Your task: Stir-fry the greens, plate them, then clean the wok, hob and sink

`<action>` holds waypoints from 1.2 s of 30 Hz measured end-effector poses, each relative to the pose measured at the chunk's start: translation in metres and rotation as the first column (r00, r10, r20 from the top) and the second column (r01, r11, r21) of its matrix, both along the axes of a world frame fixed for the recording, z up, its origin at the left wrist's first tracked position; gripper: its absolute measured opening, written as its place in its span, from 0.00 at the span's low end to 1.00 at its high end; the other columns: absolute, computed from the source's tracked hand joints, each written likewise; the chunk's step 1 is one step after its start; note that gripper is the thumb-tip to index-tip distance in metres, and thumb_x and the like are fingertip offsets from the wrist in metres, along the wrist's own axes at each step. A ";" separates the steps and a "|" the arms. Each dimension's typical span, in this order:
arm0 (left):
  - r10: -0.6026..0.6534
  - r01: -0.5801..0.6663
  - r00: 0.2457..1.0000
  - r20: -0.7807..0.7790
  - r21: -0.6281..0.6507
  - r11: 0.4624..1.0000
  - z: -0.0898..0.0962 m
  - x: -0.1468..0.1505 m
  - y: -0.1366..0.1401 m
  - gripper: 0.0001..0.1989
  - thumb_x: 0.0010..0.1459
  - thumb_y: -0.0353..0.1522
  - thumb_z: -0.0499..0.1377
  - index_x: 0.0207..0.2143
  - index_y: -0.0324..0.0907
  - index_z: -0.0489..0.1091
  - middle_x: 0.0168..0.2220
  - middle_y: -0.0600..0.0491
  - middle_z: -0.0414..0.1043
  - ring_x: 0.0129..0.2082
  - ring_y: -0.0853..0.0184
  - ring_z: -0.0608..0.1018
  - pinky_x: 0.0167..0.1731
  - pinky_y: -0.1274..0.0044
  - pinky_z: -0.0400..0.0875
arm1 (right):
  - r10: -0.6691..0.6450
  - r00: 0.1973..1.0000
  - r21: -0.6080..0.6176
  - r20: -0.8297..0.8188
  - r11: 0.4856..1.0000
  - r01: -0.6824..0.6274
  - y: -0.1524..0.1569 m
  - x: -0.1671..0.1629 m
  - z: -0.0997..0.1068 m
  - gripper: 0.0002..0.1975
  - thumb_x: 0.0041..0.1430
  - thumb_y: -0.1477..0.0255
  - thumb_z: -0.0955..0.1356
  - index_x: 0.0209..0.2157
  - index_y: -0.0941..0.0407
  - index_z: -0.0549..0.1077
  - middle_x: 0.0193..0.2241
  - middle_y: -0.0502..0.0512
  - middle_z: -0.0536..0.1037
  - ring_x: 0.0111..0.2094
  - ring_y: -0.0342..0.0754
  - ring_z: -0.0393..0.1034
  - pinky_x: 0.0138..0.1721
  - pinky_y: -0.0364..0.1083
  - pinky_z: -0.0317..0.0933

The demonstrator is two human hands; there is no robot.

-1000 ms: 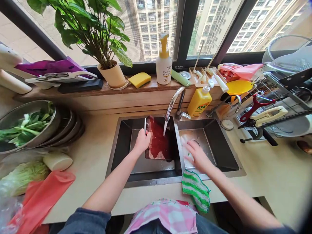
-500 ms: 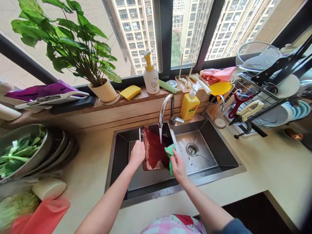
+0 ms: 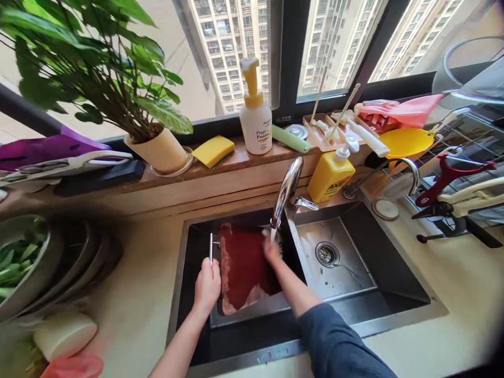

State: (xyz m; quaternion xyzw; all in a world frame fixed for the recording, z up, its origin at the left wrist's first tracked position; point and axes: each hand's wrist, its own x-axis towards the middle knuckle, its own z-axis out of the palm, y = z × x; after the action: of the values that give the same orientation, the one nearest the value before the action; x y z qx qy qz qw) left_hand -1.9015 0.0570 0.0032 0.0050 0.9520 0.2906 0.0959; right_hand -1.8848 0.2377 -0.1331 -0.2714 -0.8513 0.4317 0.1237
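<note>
Right now, the left hand [image 3: 208,286] is curled tight around the metal handle [image 3: 211,248] of a flat red-brown piece [image 3: 244,270]. The piece is in the left bowl of the sink [image 3: 252,358]. The right hand [image 3: 271,252] is by the right side of the piece, where water [image 3: 273,234] runs from the tap [image 3: 289,185]. It is blurry, so one cannot tell if it holds anything. Wet metal can be slippery, so the handle might slide away and the piece could bang the sink. A hard push from the right hand might twist it. Water hitting its flat face could splash the surface [image 3: 136,262]. The right hand could bump the tap, too.
</note>
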 end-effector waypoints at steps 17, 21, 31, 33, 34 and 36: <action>-0.006 0.011 1.000 -0.029 0.156 0.988 -0.014 -0.004 -0.011 0.13 0.49 0.45 0.54 0.28 0.47 0.56 0.18 0.60 0.60 0.18 0.66 0.67 0.22 0.76 0.60 | -0.145 0.981 -0.240 0.131 0.955 0.173 -0.048 0.061 -0.006 0.24 0.65 0.67 0.53 0.54 0.60 0.70 0.54 0.64 0.70 0.59 0.57 0.59 0.59 0.62 0.50; -0.030 0.033 0.999 -0.029 0.115 0.993 -0.013 -0.002 -0.014 0.11 0.56 0.43 0.48 0.27 0.47 0.56 0.21 0.56 0.64 0.21 0.64 0.69 0.24 0.75 0.60 | 0.137 0.985 -0.181 -0.105 0.971 -0.155 -0.124 0.045 0.051 0.22 0.65 0.66 0.57 0.60 0.46 0.62 0.63 0.51 0.58 0.65 0.54 0.46 0.62 0.62 0.45; 0.018 -0.013 0.999 -0.030 0.175 0.984 -0.039 -0.004 -0.035 0.14 0.53 0.46 0.54 0.30 0.46 0.59 0.25 0.58 0.63 0.24 0.66 0.69 0.26 0.76 0.62 | -0.174 0.943 -0.189 0.283 0.954 0.232 0.009 0.033 -0.032 0.23 0.65 0.73 0.54 0.59 0.57 0.63 0.59 0.62 0.63 0.62 0.53 0.52 0.61 0.59 0.46; 0.024 -0.019 0.999 -0.024 0.173 0.985 -0.042 -0.006 -0.039 0.14 0.53 0.45 0.54 0.30 0.46 0.59 0.25 0.58 0.63 0.24 0.67 0.68 0.26 0.76 0.63 | -0.245 0.912 -0.183 0.330 0.931 0.316 -0.014 0.065 -0.039 0.25 0.64 0.73 0.53 0.61 0.60 0.60 0.60 0.67 0.61 0.63 0.58 0.50 0.60 0.65 0.45; 0.026 -0.022 0.999 -0.024 0.165 0.986 -0.042 -0.006 -0.039 0.13 0.53 0.45 0.54 0.30 0.46 0.59 0.25 0.58 0.63 0.24 0.67 0.68 0.26 0.76 0.62 | -0.269 0.901 -0.188 0.341 0.919 0.346 -0.036 0.078 -0.036 0.25 0.64 0.73 0.53 0.61 0.60 0.59 0.60 0.68 0.60 0.63 0.60 0.49 0.59 0.67 0.45; 0.030 -0.026 0.999 -0.027 0.142 0.990 -0.040 -0.007 -0.040 0.13 0.53 0.45 0.54 0.30 0.46 0.59 0.25 0.58 0.62 0.23 0.67 0.68 0.25 0.76 0.62 | -0.247 0.921 -0.212 0.303 0.924 0.317 -0.090 0.094 -0.018 0.26 0.63 0.72 0.55 0.61 0.58 0.59 0.61 0.66 0.59 0.64 0.62 0.46 0.59 0.67 0.46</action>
State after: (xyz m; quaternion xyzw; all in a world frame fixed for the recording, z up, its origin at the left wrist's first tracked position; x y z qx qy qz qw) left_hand -1.9081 0.0174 -0.0366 0.0026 0.9303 0.3585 0.0773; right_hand -1.7905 0.1480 -0.1509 -0.4622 -0.7483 0.4748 0.0315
